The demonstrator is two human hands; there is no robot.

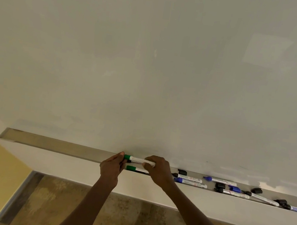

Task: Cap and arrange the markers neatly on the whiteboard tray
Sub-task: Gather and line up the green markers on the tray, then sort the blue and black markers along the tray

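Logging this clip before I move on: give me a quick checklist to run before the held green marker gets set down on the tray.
1. Green cap seated on held marker: ok, cap at its left end.
2. Both hands in contact: ok, left hand at the cap, right hand on the barrel.
3. Bare tray to the left: ok.
4. Second green marker already lying on the tray: ok.
5. Markers to the right capped: not ok, loose black cap and exposed tips.
6. Cap clicked fully: cannot tell.

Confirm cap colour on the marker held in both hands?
Green cap, white barrel; clearest in the head view.
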